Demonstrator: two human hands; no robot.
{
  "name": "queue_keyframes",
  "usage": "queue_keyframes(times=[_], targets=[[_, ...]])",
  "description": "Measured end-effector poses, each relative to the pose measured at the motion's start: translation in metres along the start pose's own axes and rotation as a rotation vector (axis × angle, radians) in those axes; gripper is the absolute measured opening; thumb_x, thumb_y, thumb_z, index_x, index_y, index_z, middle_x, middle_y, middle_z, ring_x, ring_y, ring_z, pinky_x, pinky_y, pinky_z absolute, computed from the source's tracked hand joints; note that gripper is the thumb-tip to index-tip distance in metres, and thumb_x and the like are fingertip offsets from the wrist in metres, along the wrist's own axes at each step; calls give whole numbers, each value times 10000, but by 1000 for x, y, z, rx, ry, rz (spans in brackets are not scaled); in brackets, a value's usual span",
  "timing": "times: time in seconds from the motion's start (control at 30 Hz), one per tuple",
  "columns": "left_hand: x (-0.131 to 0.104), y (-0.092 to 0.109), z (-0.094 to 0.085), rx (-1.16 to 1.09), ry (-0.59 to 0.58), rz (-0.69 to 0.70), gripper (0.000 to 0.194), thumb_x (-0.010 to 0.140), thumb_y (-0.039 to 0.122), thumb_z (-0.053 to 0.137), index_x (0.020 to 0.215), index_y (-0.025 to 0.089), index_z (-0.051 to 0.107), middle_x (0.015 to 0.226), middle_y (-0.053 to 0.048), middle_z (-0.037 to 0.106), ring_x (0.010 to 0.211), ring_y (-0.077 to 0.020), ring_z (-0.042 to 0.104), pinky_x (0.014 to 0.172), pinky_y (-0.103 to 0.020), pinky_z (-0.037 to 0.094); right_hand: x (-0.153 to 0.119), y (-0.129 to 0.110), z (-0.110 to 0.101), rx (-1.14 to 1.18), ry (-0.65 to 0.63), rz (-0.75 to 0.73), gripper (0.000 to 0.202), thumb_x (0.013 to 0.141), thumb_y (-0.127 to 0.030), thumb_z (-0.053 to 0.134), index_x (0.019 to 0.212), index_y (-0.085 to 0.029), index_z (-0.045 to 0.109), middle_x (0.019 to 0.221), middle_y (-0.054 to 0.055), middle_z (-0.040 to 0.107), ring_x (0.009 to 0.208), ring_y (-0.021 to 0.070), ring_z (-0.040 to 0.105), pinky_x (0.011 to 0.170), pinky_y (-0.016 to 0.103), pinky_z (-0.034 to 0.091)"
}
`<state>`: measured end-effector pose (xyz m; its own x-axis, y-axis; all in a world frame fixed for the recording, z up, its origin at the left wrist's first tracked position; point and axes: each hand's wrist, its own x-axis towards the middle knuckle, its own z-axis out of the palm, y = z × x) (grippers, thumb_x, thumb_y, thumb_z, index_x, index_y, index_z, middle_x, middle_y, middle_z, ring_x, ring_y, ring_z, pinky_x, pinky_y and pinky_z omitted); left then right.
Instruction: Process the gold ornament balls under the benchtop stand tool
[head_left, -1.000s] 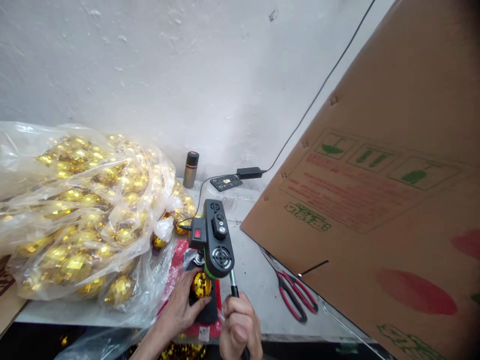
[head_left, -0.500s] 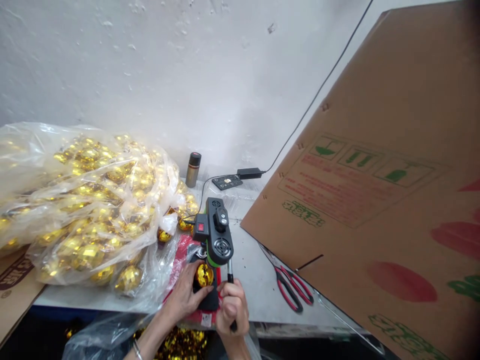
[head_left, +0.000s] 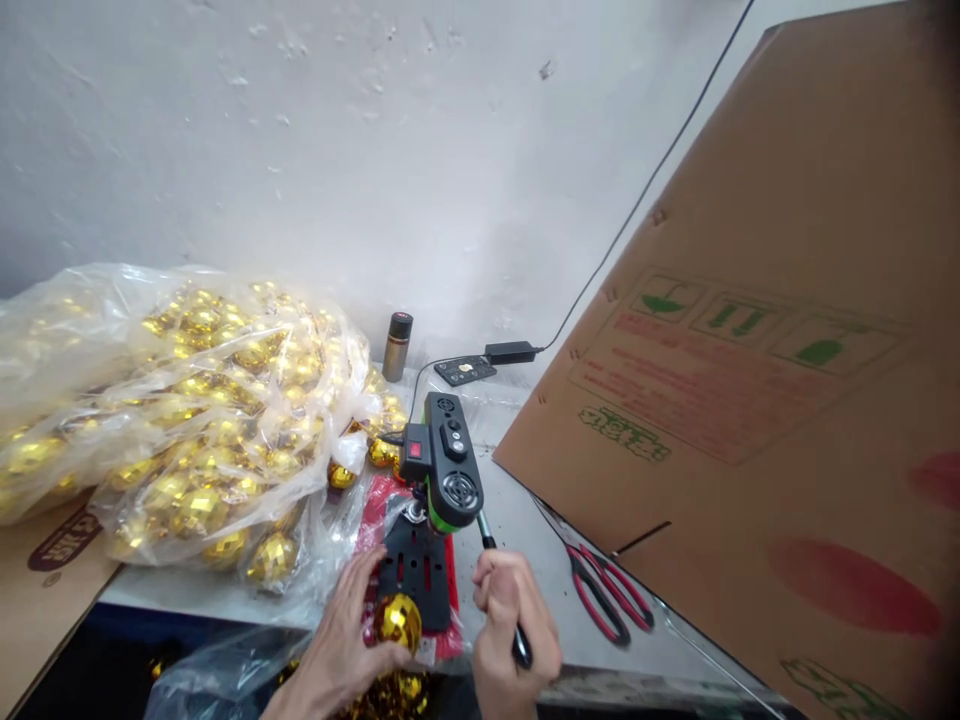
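Observation:
My left hand (head_left: 339,640) is closed around a shiny gold mirrored ball (head_left: 400,622), thumb on the near side and fingers on the far side. The ball is at the front end of a slotted black base plate (head_left: 414,565). Over the back of that plate stands a small black bench machine (head_left: 452,455) with round vents, a green underside and a red switch. My right hand (head_left: 516,625) is a fist around the black-handled lever (head_left: 488,541) on the machine's right side. Red plastic (head_left: 452,585) lies under the base plate.
A clear plastic bag (head_left: 225,430) full of gold balls fills the left of the table. Red-handled scissors (head_left: 609,595) lie right of my right hand, beside a large cardboard box (head_left: 712,300). Behind the machine are a spray can (head_left: 397,347) and a power adapter (head_left: 512,352). More gold balls lie below the table edge.
My left hand has drawn the gold ball from under the machine head toward me, baring the base plate. My right hand, still on the lever, has shifted right and the lever slants more.

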<state>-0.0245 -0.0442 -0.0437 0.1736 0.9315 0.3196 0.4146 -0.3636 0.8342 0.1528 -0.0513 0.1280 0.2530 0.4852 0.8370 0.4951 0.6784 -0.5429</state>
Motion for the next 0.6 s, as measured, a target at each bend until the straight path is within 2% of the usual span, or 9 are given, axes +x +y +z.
queue_keyframes(times=[0.03, 0.1, 0.17, 0.23, 0.3, 0.37, 0.43, 0.5, 0.6], targets=[[11, 0, -3, 33, 58, 4, 837, 866, 607, 775, 1558, 220, 508, 1570, -220, 608, 1450, -436, 589, 1177, -635, 525, -3, 2, 1, -1, 9, -14, 357, 1058, -49, 461, 746, -222, 469, 661, -40, 481, 624, 106, 545, 567, 230, 425], [44, 2, -11, 158, 206, -26, 623, 1014, 509, 572, 1551, 200, 505, 1586, -211, 596, 1483, -397, 564, 1219, -629, 482, -6, 4, 3, 2, 36, -38, 354, 1051, -45, 465, 745, -223, 471, 641, -43, 463, 614, 111, 539, 549, 229, 420], [85, 3, -21, 323, 316, -112, 514, 1036, 400, 482, 1481, 155, 564, 1527, -231, 633, 1455, -405, 581, 1228, -647, 455, -6, 5, 4, 2, 62, -54, 358, 1044, -40, 470, 735, -221, 469, 627, -47, 450, 601, 108, 529, 541, 227, 413], [120, 1, -30, 372, 341, -158, 468, 1007, 308, 472, 1400, 103, 624, 1456, -275, 659, 1432, -451, 584, 1230, -679, 417, -6, 5, 4, -5, 72, -61, 365, 1039, -40, 473, 722, -220, 466, 615, -49, 445, 596, 109, 531, 545, 229, 415], [143, -5, -37, 388, 330, -198, 430, 979, 282, 488, 1319, 97, 676, 1373, -282, 699, 1409, -485, 592, 1224, -688, 399, -6, 6, 4, -18, 67, -51, 368, 1039, -46, 474, 715, -220, 469, 611, -46, 454, 593, 113, 539, 540, 234, 413], [153, -11, -41, 391, 302, -236, 400, 958, 312, 536, 1262, 115, 706, 1308, -265, 735, 1394, -497, 601, 1213, -664, 413, -8, 6, 4, -24, 58, -52, 364, 1039, -54, 477, 716, -222, 473, 610, -44, 457, 591, 119, 545, 532, 237, 410], [153, -15, -43, 381, 264, -266, 423, 922, 366, 610, 1261, 132, 701, 1301, -244, 750, 1393, -487, 604, 1191, -616, 451, -9, 6, 3, -23, 51, -56, 355, 1040, -59, 479, 725, -224, 473, 613, -46, 456, 592, 120, 547, 534, 237, 415], [147, -16, -45, 358, 221, -287, 504, 893, 432, 659, 1301, 135, 672, 1317, -225, 752, 1364, -461, 632, 1147, -566, 502, -7, 5, 2, -18, 38, -47, 346, 1041, -57, 475, 738, -224, 472, 626, -46, 465, 601, 118, 550, 546, 236, 425], [132, -12, -45, 309, 156, -288, 565, 922, 530, 626, 1335, 144, 641, 1308, -190, 761, 1253, -385, 713, 1059, -489, 570, -2, 2, 1, -1, 20, -14, 349, 1043, -44, 464, 743, -223, 470, 647, -44, 481, 615, 113, 552, 569, 237, 432]])
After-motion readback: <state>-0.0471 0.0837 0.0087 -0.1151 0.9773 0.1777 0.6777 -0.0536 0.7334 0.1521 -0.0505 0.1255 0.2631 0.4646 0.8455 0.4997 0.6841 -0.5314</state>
